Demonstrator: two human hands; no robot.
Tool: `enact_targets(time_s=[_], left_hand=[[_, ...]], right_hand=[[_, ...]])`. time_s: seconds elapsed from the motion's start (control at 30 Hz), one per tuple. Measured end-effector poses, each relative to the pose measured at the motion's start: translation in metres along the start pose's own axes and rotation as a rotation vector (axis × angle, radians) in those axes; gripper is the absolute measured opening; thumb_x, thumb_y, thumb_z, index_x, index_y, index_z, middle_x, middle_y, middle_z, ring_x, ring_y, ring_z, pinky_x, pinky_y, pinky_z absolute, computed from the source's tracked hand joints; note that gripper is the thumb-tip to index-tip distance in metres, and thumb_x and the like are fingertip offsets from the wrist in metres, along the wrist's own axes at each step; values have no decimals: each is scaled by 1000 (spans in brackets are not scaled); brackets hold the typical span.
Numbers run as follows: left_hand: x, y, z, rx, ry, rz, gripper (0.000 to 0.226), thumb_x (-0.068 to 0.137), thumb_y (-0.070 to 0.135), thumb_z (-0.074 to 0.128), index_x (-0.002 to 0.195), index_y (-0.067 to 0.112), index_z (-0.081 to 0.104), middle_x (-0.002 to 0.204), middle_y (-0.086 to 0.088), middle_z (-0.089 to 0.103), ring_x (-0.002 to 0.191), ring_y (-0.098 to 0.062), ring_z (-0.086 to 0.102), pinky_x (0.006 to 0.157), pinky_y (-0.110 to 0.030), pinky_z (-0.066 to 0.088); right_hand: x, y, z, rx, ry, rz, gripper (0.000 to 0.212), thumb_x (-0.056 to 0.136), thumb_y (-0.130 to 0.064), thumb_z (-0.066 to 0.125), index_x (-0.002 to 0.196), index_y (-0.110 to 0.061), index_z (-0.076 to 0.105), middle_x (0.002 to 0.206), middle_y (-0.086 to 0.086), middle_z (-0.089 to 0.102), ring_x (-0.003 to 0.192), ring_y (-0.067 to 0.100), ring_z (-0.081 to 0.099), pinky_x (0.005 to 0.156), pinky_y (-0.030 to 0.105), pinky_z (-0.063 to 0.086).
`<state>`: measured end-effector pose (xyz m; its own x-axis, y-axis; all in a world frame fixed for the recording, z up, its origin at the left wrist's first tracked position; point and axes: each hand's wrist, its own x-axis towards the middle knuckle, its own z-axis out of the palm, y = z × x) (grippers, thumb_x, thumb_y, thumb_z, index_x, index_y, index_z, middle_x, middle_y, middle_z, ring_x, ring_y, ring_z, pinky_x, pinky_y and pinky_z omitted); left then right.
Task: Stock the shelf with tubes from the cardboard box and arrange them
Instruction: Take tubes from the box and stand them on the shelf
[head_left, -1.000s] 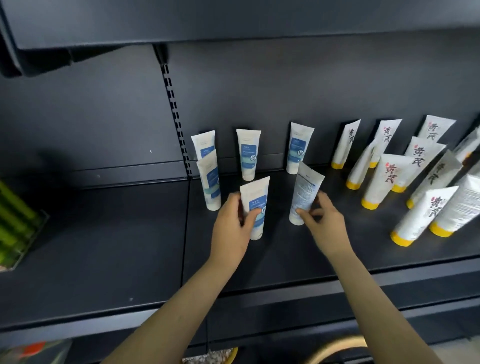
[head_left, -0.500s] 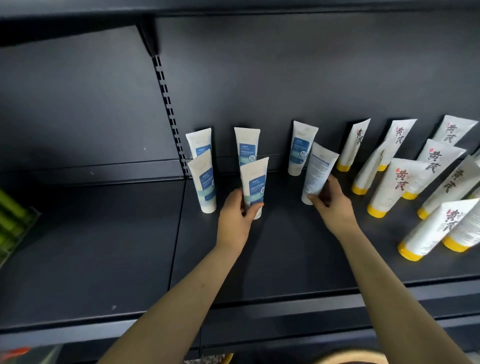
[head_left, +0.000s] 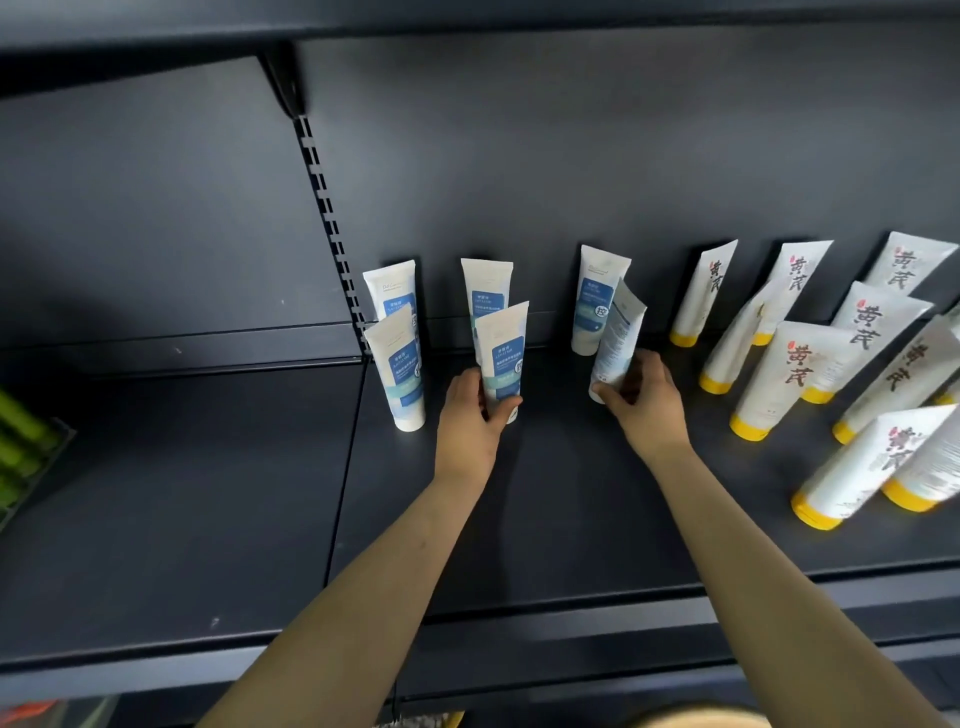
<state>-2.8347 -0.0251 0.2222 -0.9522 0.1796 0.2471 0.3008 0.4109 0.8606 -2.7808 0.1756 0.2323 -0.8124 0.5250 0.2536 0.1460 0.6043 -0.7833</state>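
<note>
Several white tubes with blue labels stand cap-down on the dark shelf (head_left: 545, 519). My left hand (head_left: 470, 421) grips the lower part of a front-row blue-label tube (head_left: 503, 353), upright, in front of a back-row tube (head_left: 485, 288). My right hand (head_left: 647, 402) holds the base of another tube (head_left: 618, 338), turned so its printed back shows and tilted slightly, just in front of the back-row tube (head_left: 600, 296). Two more blue-label tubes (head_left: 397, 364) stand at the left by the slotted upright. The cardboard box is out of view.
Several white tubes with yellow caps and red-black characters (head_left: 795, 374) crowd the shelf's right side, leaning. A green item in a tray (head_left: 21, 441) sits at the far left. A slotted upright (head_left: 324, 208) divides the back panel. Another shelf hangs overhead.
Both hands have pushed their tubes farther back on the shelf, close to the back row. The view has tilted upward.
</note>
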Motion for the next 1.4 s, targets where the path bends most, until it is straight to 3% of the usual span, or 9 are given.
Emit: enact_targets(time_s=[0.1, 0.23, 0.43, 0.6, 0.73, 0.87, 0.97, 1.17, 1.4], left_hand=[[-12, 4, -9, 34, -84, -36, 59, 81, 27, 72, 132, 12, 46, 127, -6, 52, 119, -19, 52, 100, -31, 43], [-43, 14, -40, 261, -238, -39, 88, 83, 37, 69, 148, 7, 19, 153, -11, 26, 142, -24, 23, 116, -34, 21], [-92, 22, -109, 399, -411, 320, 73, 90, 42, 57, 149, 20, 21, 157, 2, 19, 145, -14, 13, 118, -27, 11], [-118, 43, -142, 280, -507, 506, 64, 90, 39, 59, 146, 24, 31, 152, 6, 30, 142, -11, 20, 116, -25, 14], [-148, 56, -151, 179, -585, 583, 59, 90, 39, 59, 143, 30, 36, 148, 11, 36, 140, -6, 24, 117, -32, 22], [-187, 63, -147, 147, -690, 609, 58, 90, 43, 57, 143, 35, 35, 149, 12, 34, 139, -3, 22, 114, -24, 20], [-218, 66, -136, 128, -741, 664, 58, 90, 42, 58, 143, 31, 38, 147, 13, 38, 137, -4, 28, 111, -20, 22], [-260, 74, -91, 155, -881, 814, 59, 89, 45, 57, 143, 30, 36, 148, 14, 36, 139, -3, 26, 115, -27, 25], [-313, 65, -6, 184, -1085, 815, 56, 90, 40, 56, 142, 30, 37, 145, 12, 40, 134, -7, 35, 111, -30, 32]], right_hand=[[-9, -5, -6, 41, -51, 80, 77, 76, -23, 77, 139, -14, 34, 123, 11, 55, 105, 23, 58, 92, 37, 49], [-32, -28, -33, -103, -228, 55, 96, 76, -24, 77, 150, -16, 17, 144, 11, 40, 132, 24, 40, 108, 34, 35], [-104, -72, -85, -474, -351, -153, 90, 78, -36, 74, 149, -19, 21, 155, 3, 26, 141, 20, 26, 115, 34, 26], [-188, -102, -109, -610, -331, -154, 89, 81, -41, 71, 150, -21, 19, 157, 0, 21, 145, 19, 19, 116, 38, 24], [-258, -117, -129, -584, -300, -99, 85, 82, -41, 69, 149, -26, 20, 156, -5, 22, 145, 14, 16, 116, 30, 20], [-323, -122, -150, -558, -286, 21, 82, 81, -43, 69, 147, -33, 22, 155, -10, 23, 143, 10, 19, 108, 21, 20], [-367, -118, -163, -594, -282, 120, 84, 81, -42, 70, 147, -37, 19, 157, -11, 19, 144, 12, 19, 111, 28, 26], [-418, -101, -188, -658, -304, 264, 81, 83, -43, 66, 147, -39, 17, 157, -10, 19, 144, 16, 22, 111, 33, 30], [-450, -14, -204, -629, -351, 438, 82, 78, -49, 69, 145, -41, 22, 154, -9, 29, 140, 19, 31, 111, 40, 35]])
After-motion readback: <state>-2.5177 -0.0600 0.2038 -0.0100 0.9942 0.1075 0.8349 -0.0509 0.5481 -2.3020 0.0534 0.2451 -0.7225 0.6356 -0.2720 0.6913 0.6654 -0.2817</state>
